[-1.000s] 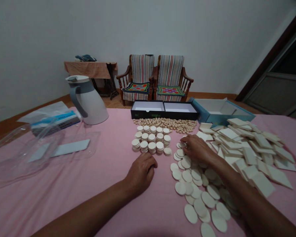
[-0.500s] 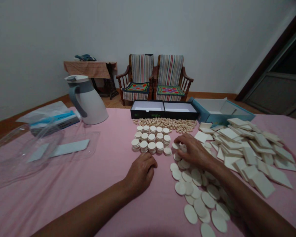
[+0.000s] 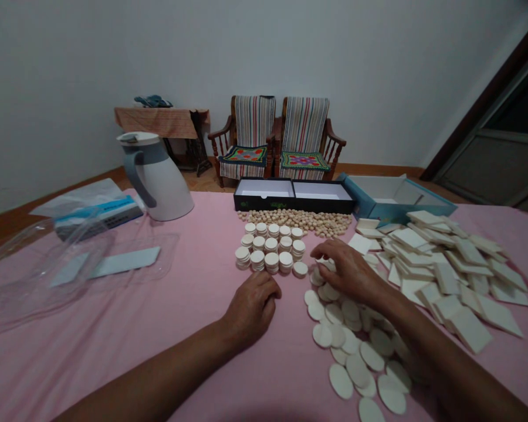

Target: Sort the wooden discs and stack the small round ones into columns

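Note:
My right hand (image 3: 347,269) hovers at the top end of a loose pile of round white wooden discs (image 3: 356,363). Its thumb and fingers are apart, and no disc shows between them. Left of it, a low stack of discs (image 3: 300,269) ends the front row of neat disc stacks (image 3: 271,261). My left hand (image 3: 253,305) rests on the cloth just in front of those stacks, its fingers curled in with nothing visible in them.
Small wooden beads (image 3: 299,220) lie behind the stacks, before a black divided box (image 3: 242,205). Right are a blue box (image 3: 400,210) and a heap of square wooden pieces (image 3: 462,264). Left stand a white jug (image 3: 167,190), a blue packet (image 3: 99,217) and clear plastic packaging (image 3: 167,258).
The disc at my right fingertips no longer shows there, and those fingers are now further apart. The low end stack looks slightly thicker. My left hand has stayed put.

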`<control>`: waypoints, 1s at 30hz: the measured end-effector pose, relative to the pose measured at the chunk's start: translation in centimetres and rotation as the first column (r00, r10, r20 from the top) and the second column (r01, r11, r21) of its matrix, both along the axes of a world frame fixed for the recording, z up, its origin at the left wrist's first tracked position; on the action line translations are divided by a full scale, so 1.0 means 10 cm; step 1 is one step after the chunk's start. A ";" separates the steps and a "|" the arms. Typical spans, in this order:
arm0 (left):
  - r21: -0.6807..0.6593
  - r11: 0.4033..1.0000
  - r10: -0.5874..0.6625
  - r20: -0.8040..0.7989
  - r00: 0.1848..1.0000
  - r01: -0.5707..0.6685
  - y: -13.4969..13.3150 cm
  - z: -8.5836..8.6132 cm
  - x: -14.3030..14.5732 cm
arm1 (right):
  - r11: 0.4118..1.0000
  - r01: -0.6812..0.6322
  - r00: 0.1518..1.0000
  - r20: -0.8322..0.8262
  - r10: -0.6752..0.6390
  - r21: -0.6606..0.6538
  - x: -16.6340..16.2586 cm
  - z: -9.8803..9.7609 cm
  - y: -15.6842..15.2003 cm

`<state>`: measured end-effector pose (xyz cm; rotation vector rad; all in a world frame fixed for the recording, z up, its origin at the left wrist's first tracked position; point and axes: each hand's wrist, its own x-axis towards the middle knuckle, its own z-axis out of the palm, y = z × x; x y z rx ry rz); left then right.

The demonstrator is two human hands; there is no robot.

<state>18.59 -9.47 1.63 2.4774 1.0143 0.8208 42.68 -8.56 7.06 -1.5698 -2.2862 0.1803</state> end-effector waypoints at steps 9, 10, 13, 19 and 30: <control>-0.015 1.000 -0.004 0.000 1.000 0.004 0.01 -0.01 0.00 | 0.977 0.083 0.961 0.275 -0.027 -0.194 0.00 0.01 -0.02; -0.014 1.000 -0.002 0.000 1.000 0.002 0.01 -0.01 0.00 | 0.977 0.085 0.964 0.266 -0.031 -0.196 -0.01 0.00 -0.01; -0.011 1.000 -0.008 0.000 1.000 0.008 0.00 -0.01 -0.01 | 0.972 0.084 0.972 0.235 -0.031 -0.221 -0.01 -0.02 0.01; -0.013 1.000 -0.006 0.016 1.000 0.007 0.00 -0.01 0.00 | 0.982 0.095 0.982 0.177 -0.065 -0.164 0.00 -0.02 0.00; -0.012 1.000 -0.004 0.004 1.000 0.004 0.00 0.00 0.00 | 1.000 -0.010 1.000 -0.028 0.011 0.027 -0.23 -0.14 -0.02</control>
